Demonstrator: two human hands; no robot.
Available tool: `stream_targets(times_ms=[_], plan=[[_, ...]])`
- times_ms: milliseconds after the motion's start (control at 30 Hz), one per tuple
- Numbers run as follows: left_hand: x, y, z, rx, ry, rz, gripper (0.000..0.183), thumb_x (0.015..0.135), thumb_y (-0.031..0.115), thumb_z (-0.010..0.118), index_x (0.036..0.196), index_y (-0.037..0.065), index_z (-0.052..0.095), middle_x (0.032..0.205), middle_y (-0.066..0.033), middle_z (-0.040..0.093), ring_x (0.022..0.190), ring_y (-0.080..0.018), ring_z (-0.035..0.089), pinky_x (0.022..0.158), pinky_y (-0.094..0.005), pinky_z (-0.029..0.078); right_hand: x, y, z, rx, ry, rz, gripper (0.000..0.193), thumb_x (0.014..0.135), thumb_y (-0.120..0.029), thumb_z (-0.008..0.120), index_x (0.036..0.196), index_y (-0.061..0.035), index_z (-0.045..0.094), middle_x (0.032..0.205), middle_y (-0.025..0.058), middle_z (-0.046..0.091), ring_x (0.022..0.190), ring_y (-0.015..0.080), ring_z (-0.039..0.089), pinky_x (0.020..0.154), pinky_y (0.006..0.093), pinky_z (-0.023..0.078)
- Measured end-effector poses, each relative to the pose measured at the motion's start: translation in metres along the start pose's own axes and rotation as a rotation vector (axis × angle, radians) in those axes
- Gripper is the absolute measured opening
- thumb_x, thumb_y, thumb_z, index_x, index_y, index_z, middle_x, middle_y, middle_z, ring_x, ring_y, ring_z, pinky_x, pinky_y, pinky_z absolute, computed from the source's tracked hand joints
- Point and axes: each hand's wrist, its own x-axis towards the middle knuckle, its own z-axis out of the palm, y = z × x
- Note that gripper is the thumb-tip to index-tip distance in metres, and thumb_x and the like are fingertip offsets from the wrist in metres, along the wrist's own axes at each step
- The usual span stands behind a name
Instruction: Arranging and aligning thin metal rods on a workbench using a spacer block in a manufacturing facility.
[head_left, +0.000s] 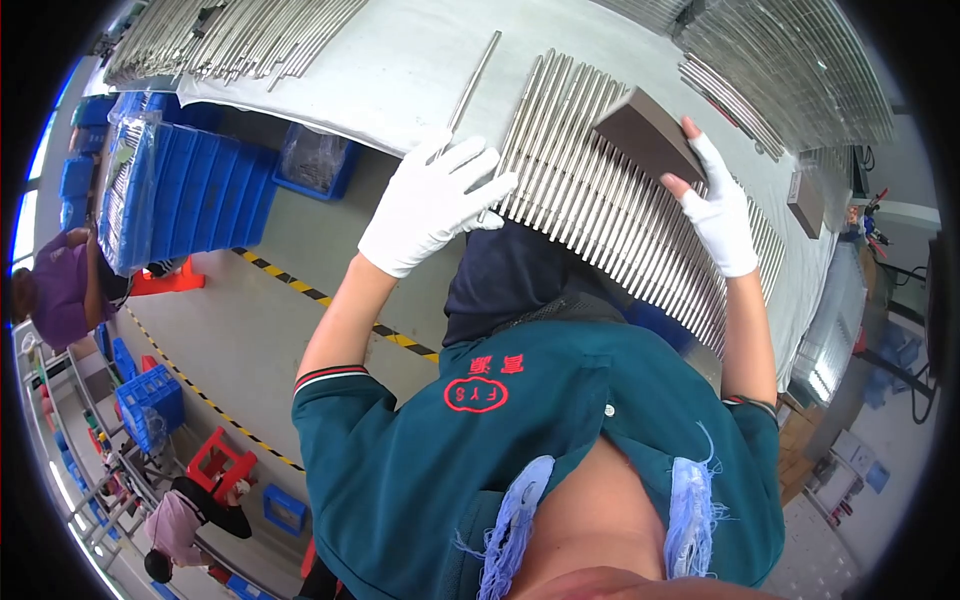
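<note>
My right hand (718, 225), in a white glove with bare thumb and fingertip, grips one end of a grey-brown rectangular block (645, 135). The block lies on a row of slim metal rods (600, 200) set side by side along the table edge. At the row's left end is my left hand (430, 205), also white-gloved, its fingers spread by the nearest rods. A lone metal rod (475, 80) lies apart from the row, its near end by the left fingertips. What is under the left palm is hidden.
The white-covered table (400, 70) carries more rods (240, 40) at far left and stacked rods (790, 70) at far right. A second block (805, 204) lies right. Blue crates (205, 185) stand left of the table. Two people (65, 290) are farther left, past striped floor tape (290, 285).
</note>
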Motion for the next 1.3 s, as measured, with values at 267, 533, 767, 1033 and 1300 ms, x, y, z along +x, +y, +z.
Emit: stream_targets(times_ms=[267,533,767,1033,1300], plan=[[0.007,0.003,0.004,-0.026,0.036,0.008,0.046,0.066,0.037,0.066,0.105,0.012,0.059,0.104,-0.0061,0.058,0.105,-0.0214,0.055,0.093,-0.0379,0.042,0.068,-0.046,0.061,-0.013,-0.210,-0.363,0.053,0.085,-0.023,0.063,0.135,-0.0310,0.046,0.120,0.0076,0.061,0.104,0.0291,0.061,0.089,0.0337,0.048],[0.007,0.003,-0.005,-0.053,0.016,-0.006,0.045,0.066,0.034,0.069,0.105,0.012,0.060,0.107,-0.0075,0.059,0.107,-0.0227,0.055,0.097,-0.0387,0.042,0.070,-0.040,0.039,-0.023,-0.245,-0.301,0.052,0.085,-0.017,0.062,0.134,-0.0296,0.048,0.122,0.0068,0.061,0.104,0.0250,0.062,0.087,0.0300,0.049],[0.005,0.002,-0.007,-0.090,-0.005,-0.017,0.045,0.069,0.036,0.067,0.108,0.012,0.061,0.107,-0.0086,0.060,0.108,-0.0252,0.056,0.096,-0.0394,0.043,0.077,-0.043,0.041,-0.060,-0.280,-0.284,0.052,0.084,-0.018,0.064,0.132,-0.0296,0.050,0.123,0.0071,0.060,0.108,0.0263,0.060,0.091,0.0305,0.048],[0.007,0.000,-0.004,-0.093,0.017,-0.002,0.045,0.071,0.037,0.066,0.108,0.013,0.062,0.109,-0.0074,0.060,0.110,-0.0251,0.055,0.097,-0.0392,0.042,0.077,-0.047,0.053,0.026,-0.283,-0.246,0.053,0.083,-0.014,0.064,0.134,-0.0255,0.050,0.128,0.0067,0.057,0.116,0.0238,0.056,0.096,0.0298,0.044],[0.004,0.000,-0.006,-0.076,-0.009,-0.033,0.047,0.068,0.036,0.066,0.107,0.012,0.059,0.108,-0.0053,0.058,0.111,-0.0222,0.053,0.099,-0.0377,0.041,0.037,0.002,0.008,0.203,-0.015,-0.047,0.060,0.083,-0.020,0.068,0.138,-0.0197,0.045,0.132,0.0061,0.055,0.119,0.0187,0.053,0.103,0.0290,0.037]])
